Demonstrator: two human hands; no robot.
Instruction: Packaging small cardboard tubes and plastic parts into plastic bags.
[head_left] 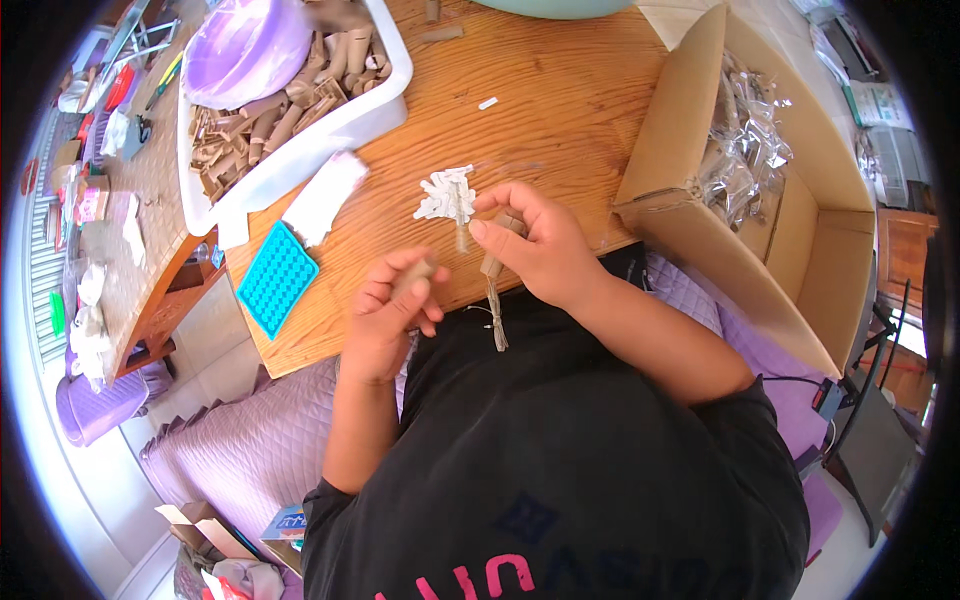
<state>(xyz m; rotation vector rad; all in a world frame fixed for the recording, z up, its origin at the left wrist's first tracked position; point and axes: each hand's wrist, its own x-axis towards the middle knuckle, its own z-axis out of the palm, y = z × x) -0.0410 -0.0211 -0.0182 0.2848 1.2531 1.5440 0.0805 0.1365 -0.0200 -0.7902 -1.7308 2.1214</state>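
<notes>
My right hand (pixel 545 245) is closed around a brown, cardboard-like piece (pixel 492 267). A thin, twisted strip (pixel 499 335) hangs below it, over the table's front edge. To its left, my left hand (pixel 385 310) has its fingers curled round a small tan piece (pixel 418 274), partly hidden by thumb and fingers. The two hands are apart. Just beyond them, a small pile of white strips (pixel 440 196) lies on the wooden table (pixel 540 110). What the right fingers cover cannot be made out.
A white tub (pixel 395 112) of brown pieces stands at the far left, with a purple bowl (pixel 240 60) on top. Nearer lie white paper (pixel 325 200) and a teal bumpy mat (pixel 278 282). An open cardboard box (pixel 670 130) holding clear plastic bags (pixel 745 150) stands right.
</notes>
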